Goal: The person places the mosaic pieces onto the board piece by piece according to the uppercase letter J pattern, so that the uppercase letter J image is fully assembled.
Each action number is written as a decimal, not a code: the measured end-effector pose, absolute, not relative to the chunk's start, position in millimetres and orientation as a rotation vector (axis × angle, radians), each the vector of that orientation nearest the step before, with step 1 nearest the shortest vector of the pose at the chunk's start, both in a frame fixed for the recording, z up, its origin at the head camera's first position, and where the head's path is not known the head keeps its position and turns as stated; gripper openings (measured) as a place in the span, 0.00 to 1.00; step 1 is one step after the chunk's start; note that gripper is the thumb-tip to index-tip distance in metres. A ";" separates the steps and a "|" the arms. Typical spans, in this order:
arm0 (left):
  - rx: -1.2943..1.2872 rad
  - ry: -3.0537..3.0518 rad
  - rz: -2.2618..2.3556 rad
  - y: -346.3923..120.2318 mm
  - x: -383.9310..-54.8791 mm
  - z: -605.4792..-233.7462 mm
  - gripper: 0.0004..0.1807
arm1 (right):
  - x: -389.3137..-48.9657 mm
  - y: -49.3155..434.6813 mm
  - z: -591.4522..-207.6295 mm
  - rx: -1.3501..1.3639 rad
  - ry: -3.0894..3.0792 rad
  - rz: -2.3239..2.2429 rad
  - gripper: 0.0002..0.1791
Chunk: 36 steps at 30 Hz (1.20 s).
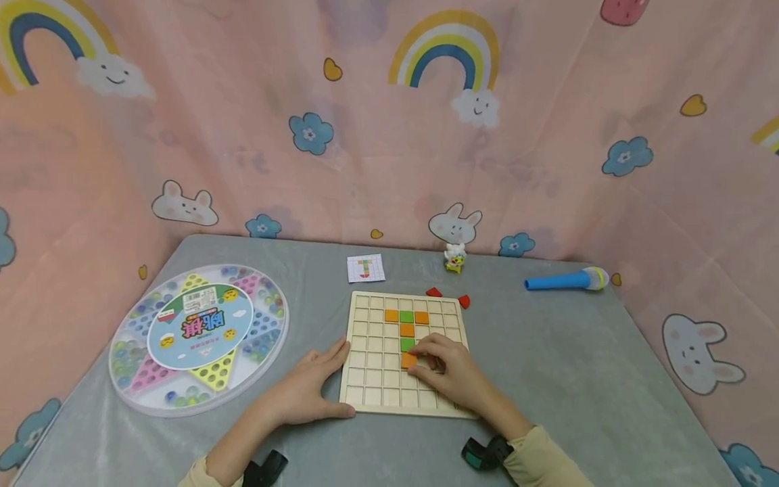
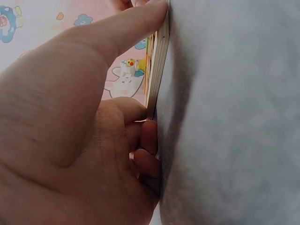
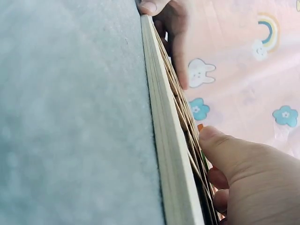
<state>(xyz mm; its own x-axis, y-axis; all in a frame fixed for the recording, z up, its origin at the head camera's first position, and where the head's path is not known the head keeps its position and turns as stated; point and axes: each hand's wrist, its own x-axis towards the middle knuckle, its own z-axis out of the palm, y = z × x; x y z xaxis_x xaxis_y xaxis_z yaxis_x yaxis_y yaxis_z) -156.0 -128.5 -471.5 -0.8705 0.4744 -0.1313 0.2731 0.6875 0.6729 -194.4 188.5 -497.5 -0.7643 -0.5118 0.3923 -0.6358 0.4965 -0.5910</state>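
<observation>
A wooden grid board [image 1: 372, 379] lies on the cloth. My left hand [image 1: 313, 387] touches its left edge, the thumb straight at the near corner and the fingers farther up; the left wrist view shows this hand [image 2: 89, 108] against the board's side [image 2: 158, 70]. Over the board's middle, my right hand [image 1: 453, 372] pinches an orange square tile [image 1: 408, 360] at a cell below a green tile [image 1: 407, 345]. That tile's orange edge [image 3: 200, 127] shows beyond the right thumb in the right wrist view. Orange and green tiles [image 1: 406, 316] form a T shape above.
Behind the board lie a pattern card [image 1: 366, 268], two red pieces [image 1: 464, 302] and a small figurine [image 1: 454, 258]. A round marble game board [image 1: 274, 352] is at left. At right lies a blue toy microphone [image 1: 556, 282]. Printed curtain surrounds the table.
</observation>
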 end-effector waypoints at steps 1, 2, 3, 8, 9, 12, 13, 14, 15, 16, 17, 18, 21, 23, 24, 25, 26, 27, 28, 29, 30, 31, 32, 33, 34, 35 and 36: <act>0.590 2.606 0.968 -128.7 -156.3 -471.3 0.63 | -194.7 188.3 -497.6 0.998 -2.563 1.121 0.13; 0.586 2.607 0.967 -128.8 -156.4 -471.1 0.63 | -194.8 188.3 -497.6 0.998 -2.560 1.126 0.12; 0.584 2.609 0.963 -128.8 -156.5 -471.0 0.63 | -194.9 188.4 -497.7 0.996 -2.560 1.131 0.12; 0.590 2.615 0.955 -127.3 -155.6 -470.5 0.63 | -195.0 189.3 -498.4 0.975 -2.576 1.127 0.12; 0.594 2.616 0.957 -127.1 -155.2 -470.4 0.63 | -195.2 189.5 -498.6 0.972 -2.578 1.123 0.12; 0.599 2.616 0.962 -127.0 -154.8 -470.6 0.63 | -195.8 189.8 -498.9 0.961 -2.583 1.122 0.13; 0.598 2.615 0.965 -127.1 -154.7 -470.4 0.63 | -195.9 189.6 -498.9 0.962 -2.584 1.122 0.13; 0.597 2.613 0.967 -127.2 -154.6 -470.1 0.63 | -196.0 189.5 -498.9 0.961 -2.587 1.126 0.13; 0.598 2.613 0.968 -127.4 -154.8 -470.2 0.62 | -196.0 189.4 -499.0 0.959 -2.589 1.131 0.13; 0.597 2.614 0.967 -127.6 -154.9 -470.3 0.62 | -196.0 189.2 -499.1 0.958 -2.589 1.134 0.13; 0.597 2.615 0.967 -127.8 -155.0 -470.2 0.62 | -196.0 189.0 -499.1 0.959 -2.586 1.134 0.13; 0.598 2.615 0.966 -128.0 -155.3 -470.3 0.62 | -195.9 188.8 -499.2 0.959 -2.583 1.135 0.13; 0.600 2.618 0.956 -128.6 -156.0 -470.8 0.62 | -195.2 188.3 -499.9 0.960 -2.570 1.131 0.13; 0.604 2.619 0.953 -128.7 -156.6 -470.7 0.62 | -195.1 188.2 -499.4 0.960 -2.564 1.129 0.13; 0.606 2.619 0.953 -128.8 -156.8 -470.7 0.62 | -195.0 188.1 -499.2 0.958 -2.565 1.128 0.13; 0.608 2.620 0.953 -128.8 -157.0 -470.6 0.62 | -195.1 188.1 -499.2 0.958 -2.565 1.129 0.13; 0.611 2.621 0.953 -128.8 -157.2 -470.7 0.62 | -195.2 188.1 -499.0 0.959 -2.567 1.128 0.13; 0.612 2.621 0.952 -128.9 -157.3 -470.8 0.62 | -195.3 188.1 -498.9 0.958 -2.571 1.130 0.13; 0.614 2.623 0.951 -128.9 -157.3 -470.7 0.62 | -195.4 188.2 -498.9 0.957 -2.576 1.133 0.13; 0.615 2.625 0.951 -128.9 -157.3 -470.7 0.62 | -195.5 188.2 -498.9 0.956 -2.582 1.133 0.14; 0.616 2.626 0.951 -128.9 -157.2 -470.5 0.62 | -195.6 188.2 -498.9 0.956 -2.586 1.135 0.14; 0.614 2.626 0.951 -128.9 -157.1 -470.3 0.62 | -195.6 188.3 -498.9 0.956 -2.591 1.137 0.14; 0.612 2.625 0.952 -128.8 -156.9 -470.1 0.62 | -195.6 188.3 -498.7 0.954 -2.597 1.137 0.15; 0.610 2.624 0.952 -128.8 -156.7 -470.0 0.62 | -195.5 188.3 -498.8 0.952 -2.604 1.137 0.15; 0.606 2.623 0.954 -128.7 -156.5 -469.7 0.62 | -195.4 188.3 -498.8 0.950 -2.610 1.137 0.15; 0.603 2.622 0.955 -128.6 -156.2 -469.4 0.62 | -195.3 188.3 -498.8 0.948 -2.616 1.138 0.15; 0.599 2.621 0.955 -128.5 -155.9 -469.2 0.62 | -195.1 188.4 -498.7 0.946 -2.620 1.137 0.16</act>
